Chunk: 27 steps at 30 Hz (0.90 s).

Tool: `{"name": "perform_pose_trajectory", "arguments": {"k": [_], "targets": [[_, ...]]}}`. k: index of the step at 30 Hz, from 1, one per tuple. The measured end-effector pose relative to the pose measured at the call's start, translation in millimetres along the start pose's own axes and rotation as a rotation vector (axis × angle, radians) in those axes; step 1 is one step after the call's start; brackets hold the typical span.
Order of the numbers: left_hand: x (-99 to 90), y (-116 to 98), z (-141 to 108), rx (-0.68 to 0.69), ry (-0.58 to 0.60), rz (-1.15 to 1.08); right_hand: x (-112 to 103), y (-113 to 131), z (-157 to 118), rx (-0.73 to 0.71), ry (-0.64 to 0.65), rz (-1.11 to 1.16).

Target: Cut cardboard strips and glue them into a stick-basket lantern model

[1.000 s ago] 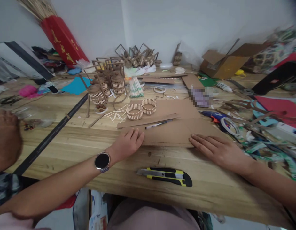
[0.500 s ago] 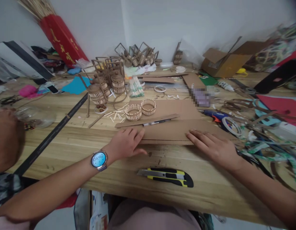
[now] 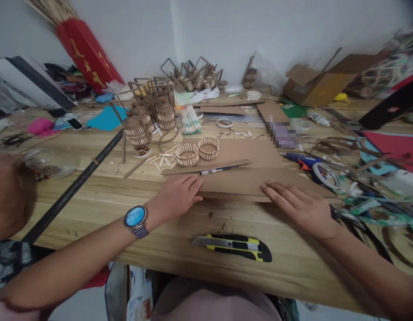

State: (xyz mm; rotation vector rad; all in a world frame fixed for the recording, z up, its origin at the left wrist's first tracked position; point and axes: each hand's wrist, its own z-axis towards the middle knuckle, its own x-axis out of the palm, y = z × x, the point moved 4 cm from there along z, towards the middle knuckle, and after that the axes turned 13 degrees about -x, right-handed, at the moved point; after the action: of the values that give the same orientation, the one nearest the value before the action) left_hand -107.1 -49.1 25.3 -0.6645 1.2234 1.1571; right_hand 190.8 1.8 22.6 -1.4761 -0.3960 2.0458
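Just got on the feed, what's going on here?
A person has both hands on a piece of cardboard: the left hand at its left end, the right hand laid over its right part. A pen lies just beyond the near edge, with two small stick-sided rings behind it. A utility knife lies untouched on the table, nearer the person. Another person's hand is at far left.

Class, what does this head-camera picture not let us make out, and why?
In the head view:
Cardboard beneath the right hand: covered by palm and fingers.
Left hand: palm hidden by the hand's back.
Another person's hand: blurred, cut off by the left edge.
Watch: digits too small to read.
Purple item: pixelated.
Open carton: bottom hidden by its sides.
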Motion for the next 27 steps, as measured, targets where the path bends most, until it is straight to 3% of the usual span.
{"name": "perform_pose_trajectory", "arguments": {"k": [6,10,15,19,23,27], "targets": [[5.7,3.0,-2.5,0.022,-0.065,0.084,-5.0,3.5,3.5,0.035,0.012,0.085],[6.5,3.0,-5.0,0.067,-0.142,0.127,-0.1,-2.5,-8.4,0.054,0.037,0.142],[5.6,1.7,-4.0,0.071,-0.172,0.141,-0.7,-4.4,-14.7,0.17,0.02,0.249],[6.6,3.0,-3.2,0.045,-0.145,0.143,-23.3,39.1,19.2,0.313,0.02,0.293],[7.1,2.5,-4.3,0.063,-0.172,0.136,-33.1,111.5,55.2,0.146,0.077,0.468],[8.6,1.8,-6.1,0.062,-0.192,0.134,-26.6,138.1,61.2,0.233,0.134,0.497]]}}
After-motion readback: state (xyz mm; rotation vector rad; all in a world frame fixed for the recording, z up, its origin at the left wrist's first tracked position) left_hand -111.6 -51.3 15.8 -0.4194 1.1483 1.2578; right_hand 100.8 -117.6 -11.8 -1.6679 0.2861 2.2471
